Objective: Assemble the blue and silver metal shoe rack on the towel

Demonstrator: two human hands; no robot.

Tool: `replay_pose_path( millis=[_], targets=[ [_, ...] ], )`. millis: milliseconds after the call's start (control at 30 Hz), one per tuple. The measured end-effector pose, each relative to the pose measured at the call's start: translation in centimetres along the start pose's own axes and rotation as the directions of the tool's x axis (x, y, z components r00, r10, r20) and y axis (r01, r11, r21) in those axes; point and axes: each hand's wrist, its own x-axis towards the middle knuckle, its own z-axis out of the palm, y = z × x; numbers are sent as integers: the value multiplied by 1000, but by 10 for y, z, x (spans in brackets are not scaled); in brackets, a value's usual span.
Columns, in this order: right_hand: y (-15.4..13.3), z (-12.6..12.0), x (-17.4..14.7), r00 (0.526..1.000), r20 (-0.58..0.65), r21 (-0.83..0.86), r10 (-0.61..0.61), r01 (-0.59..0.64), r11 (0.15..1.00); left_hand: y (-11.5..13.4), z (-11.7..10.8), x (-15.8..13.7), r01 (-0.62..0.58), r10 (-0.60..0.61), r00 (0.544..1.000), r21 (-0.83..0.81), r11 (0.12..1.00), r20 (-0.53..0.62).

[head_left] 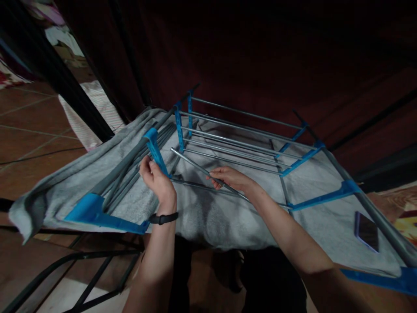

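Note:
A grey metal rod (190, 161) slants across the middle of a rack frame, its far end free near the left side. My right hand (228, 178) is closed round this rod. At the left, my left hand (156, 176) has its curled fingers against a blue plastic bracket (155, 150), which is fixed to a grey side tube (125, 167). Several metal rods (234, 138) span the back of the frame between the left brackets and the blue brackets on the right (301, 161). Part of the left fingers is hidden behind the bracket and palm.
A grey towel-like cloth (221, 221) lies under the frame. Several loose rods (125, 180) lie beside the left tube. A phone (366, 231) rests near the right tube. A black metal chair frame (68, 261) stands low at the left, and a dark red curtain (247, 56) hangs behind.

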Motion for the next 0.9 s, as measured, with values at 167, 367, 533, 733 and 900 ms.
replay_pose_path(
  millis=[167, 367, 533, 733, 900],
  targets=[
    [1, 20, -13, 986, -100, -246, -136, 108, 963, 26, -6, -34, 29, -31, 998, -30, 999, -49],
    [-12, 73, -60, 856, -110, -738, -505, 271, 618, 64, -77, -119, 32, -43, 952, 43, 999, 304],
    [-22, 123, -107, 886, -56, -912, -460, 142, 384, 84, -176, -141, -241, 107, 841, 192, 951, 530],
    [1, 169, -132, 957, -87, -989, -277, -50, 139, 61, -234, -81, -105, 11, 969, 371, 923, 245],
    [27, 177, -124, 967, -41, -996, -250, -20, 85, 32, -232, -69, 148, -231, 942, 319, 936, 243]
  ],
)
